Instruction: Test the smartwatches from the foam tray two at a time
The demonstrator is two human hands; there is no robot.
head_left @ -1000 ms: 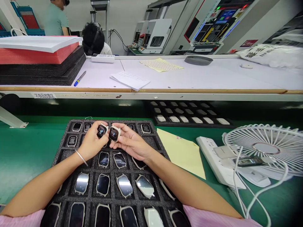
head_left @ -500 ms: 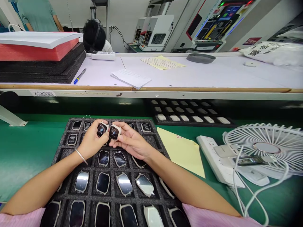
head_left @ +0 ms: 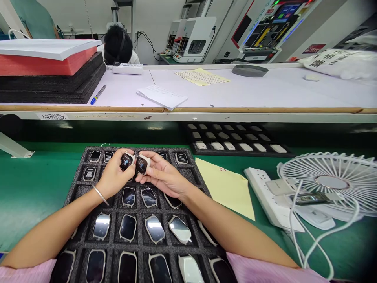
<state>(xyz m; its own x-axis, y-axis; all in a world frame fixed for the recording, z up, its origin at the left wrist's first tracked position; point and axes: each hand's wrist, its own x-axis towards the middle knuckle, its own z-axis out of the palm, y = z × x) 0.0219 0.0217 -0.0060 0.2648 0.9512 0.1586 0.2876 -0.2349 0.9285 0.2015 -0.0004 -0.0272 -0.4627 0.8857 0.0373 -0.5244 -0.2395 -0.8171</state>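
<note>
Two smartwatch cases with lit screens are held side by side above a dark foam tray. My left hand is closed around the left smartwatch, its thumb at the lower edge of the screen. The right smartwatch sits between the thumb and fingers of my right hand. Both screens face up toward me. Beneath my hands, the tray's compartments hold several more strapless watches, such as a dark-screened watch; some at the top show white text. My hands and forearms hide part of the tray.
Right of the tray lie yellow paper, a white power strip and a white fan with looping cables. Behind, under a raised shelf, stands another tray of watches. Stacked foam rests at the shelf's left; people are beyond.
Both hands and the two smartwatches keep nearly the same position. In the background, the standing person in the green top has shifted to the left and leans.
</note>
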